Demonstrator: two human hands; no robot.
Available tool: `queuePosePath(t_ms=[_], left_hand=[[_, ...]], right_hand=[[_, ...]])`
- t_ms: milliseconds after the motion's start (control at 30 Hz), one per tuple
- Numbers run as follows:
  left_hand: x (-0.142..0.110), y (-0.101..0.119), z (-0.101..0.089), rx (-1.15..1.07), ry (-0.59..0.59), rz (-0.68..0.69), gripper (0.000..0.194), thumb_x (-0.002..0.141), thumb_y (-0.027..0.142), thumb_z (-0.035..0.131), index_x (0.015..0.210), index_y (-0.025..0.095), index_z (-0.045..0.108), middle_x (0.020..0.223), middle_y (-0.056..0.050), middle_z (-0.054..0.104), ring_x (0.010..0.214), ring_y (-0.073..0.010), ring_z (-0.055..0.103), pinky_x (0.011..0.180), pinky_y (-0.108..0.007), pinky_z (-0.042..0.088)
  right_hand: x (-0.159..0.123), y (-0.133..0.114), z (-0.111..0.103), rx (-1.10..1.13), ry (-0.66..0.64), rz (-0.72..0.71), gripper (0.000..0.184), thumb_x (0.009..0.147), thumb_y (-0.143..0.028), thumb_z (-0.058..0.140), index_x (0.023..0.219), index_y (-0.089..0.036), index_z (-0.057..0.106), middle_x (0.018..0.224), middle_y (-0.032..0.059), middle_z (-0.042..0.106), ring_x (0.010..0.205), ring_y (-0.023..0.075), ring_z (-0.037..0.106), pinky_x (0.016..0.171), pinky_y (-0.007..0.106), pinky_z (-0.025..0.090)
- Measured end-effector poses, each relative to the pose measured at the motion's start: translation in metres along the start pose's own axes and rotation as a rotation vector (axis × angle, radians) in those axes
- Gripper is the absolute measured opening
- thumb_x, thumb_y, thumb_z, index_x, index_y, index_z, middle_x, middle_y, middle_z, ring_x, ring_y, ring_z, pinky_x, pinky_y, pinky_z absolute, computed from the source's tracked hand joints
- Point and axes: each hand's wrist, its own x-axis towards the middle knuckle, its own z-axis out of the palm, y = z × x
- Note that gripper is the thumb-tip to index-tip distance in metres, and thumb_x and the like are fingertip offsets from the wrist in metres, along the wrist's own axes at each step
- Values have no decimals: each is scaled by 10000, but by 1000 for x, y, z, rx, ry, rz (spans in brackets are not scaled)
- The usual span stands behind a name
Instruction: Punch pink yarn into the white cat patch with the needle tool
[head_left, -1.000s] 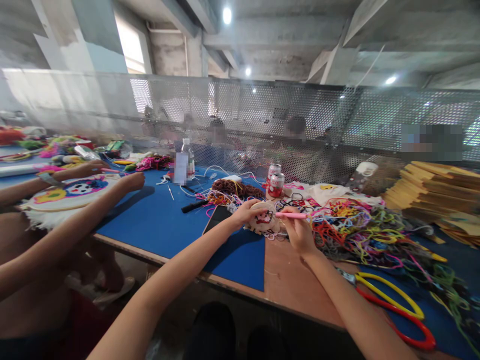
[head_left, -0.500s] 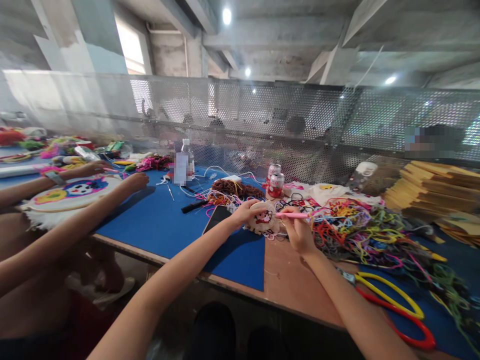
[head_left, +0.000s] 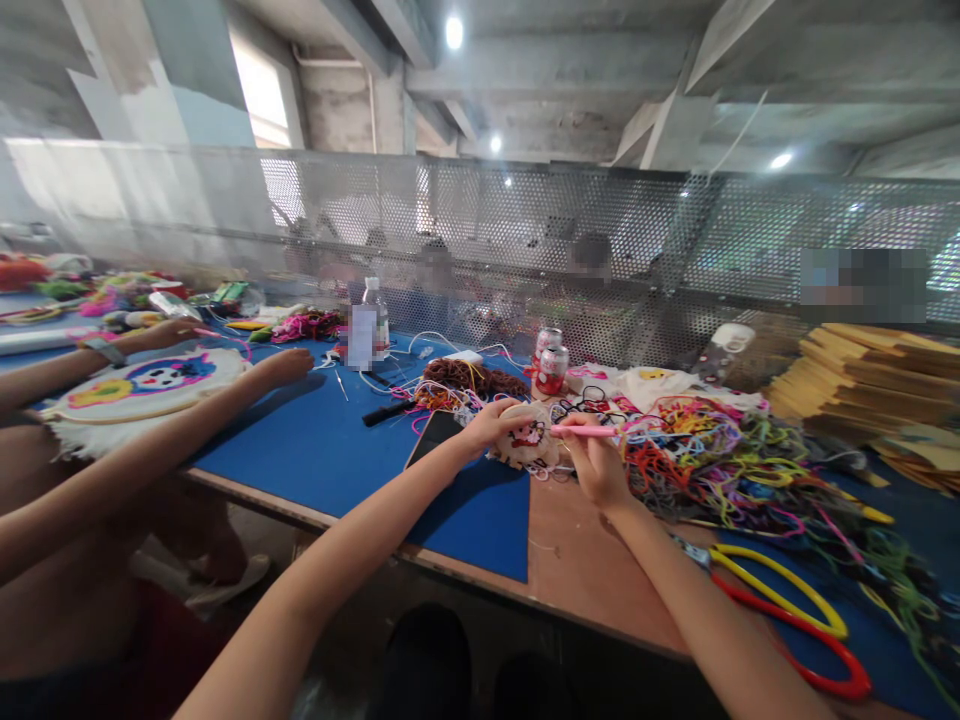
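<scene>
My left hand [head_left: 491, 423] grips the left edge of a small embroidery hoop [head_left: 527, 437], with pale cloth that bears a red, pink and dark pattern. In my right hand [head_left: 596, 465] is a pink punch needle [head_left: 589, 431], held like a pen and lying nearly level. Its tip points left at the right side of the hoop; whether it enters the cloth is too small to tell. A heap of coloured yarn [head_left: 690, 455] lies just right of my right hand. Behind the hoop sits a bundle of brown yarn [head_left: 469, 380].
Large scissors with yellow and red handles [head_left: 780, 590] lie beside my right forearm. Two drink cans [head_left: 551, 368] and a bottle [head_left: 367, 325] stand behind. Yellow packets [head_left: 847, 385] are stacked at right. A co-worker's arms [head_left: 187, 425] reach over a larger embroidery hoop [head_left: 157, 385] at left.
The co-worker's near hand has moved slightly right and the far hand slightly left. My own hands, the hoop and the punch needle look almost unmoved.
</scene>
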Motion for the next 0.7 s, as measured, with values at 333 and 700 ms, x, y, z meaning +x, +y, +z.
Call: queuePosePath(t_ms=[333, 700], left_hand=[[1, -1, -1, -27, -7, 0, 402, 612, 452, 712, 818, 129, 588, 680, 20, 550, 617, -85, 478, 592, -209, 363], [2, -3, -1, -14, -15, 9, 399, 616, 464, 704, 793, 130, 578, 669, 12, 555, 606, -88, 486, 577, -211, 360]], right_hand=[[-1, 1, -1, -19, -8, 3, 231, 904, -400, 356, 894, -218, 499, 820, 40, 597, 688, 187, 581, 666, 308, 446], [1, 0, -1, -57, -11, -32, 233, 907, -394, 353, 897, -222, 511, 858, 57, 614, 756, 201, 602, 706, 328, 454]])
